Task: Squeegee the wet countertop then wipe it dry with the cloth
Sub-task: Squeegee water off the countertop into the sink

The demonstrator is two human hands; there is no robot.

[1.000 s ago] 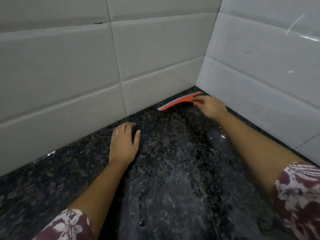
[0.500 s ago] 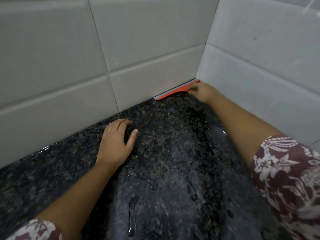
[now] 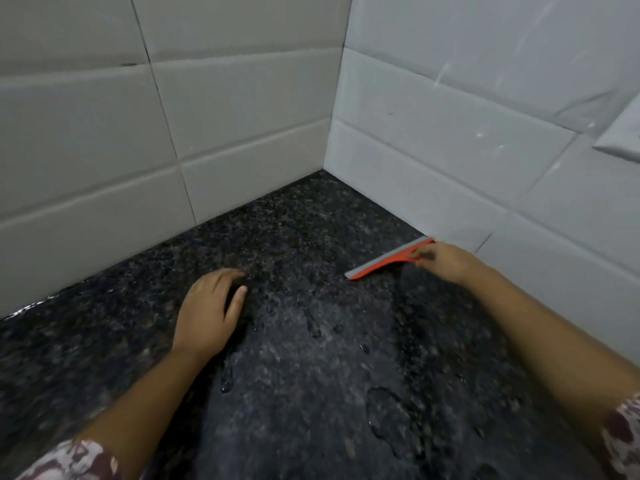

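An orange squeegee (image 3: pixel 388 259) with a grey rubber blade lies blade-down on the dark speckled granite countertop (image 3: pixel 311 393), close to the right tiled wall. My right hand (image 3: pixel 446 263) grips its handle end. My left hand (image 3: pixel 207 313) rests palm-down on the counter to the left, fingers loosely bent, holding nothing. Water drops and thin puddles shine on the counter between and in front of my hands. No cloth is in view.
White tiled walls (image 3: pixel 242 133) meet in a corner behind the counter and close it off at the back and right. A pale ledge or fitting (image 3: pixel 623 133) juts from the right wall at the upper right.
My right hand has pulled the squeegee from the back corner toward me along the right wall. My left hand has stayed in place on the counter.
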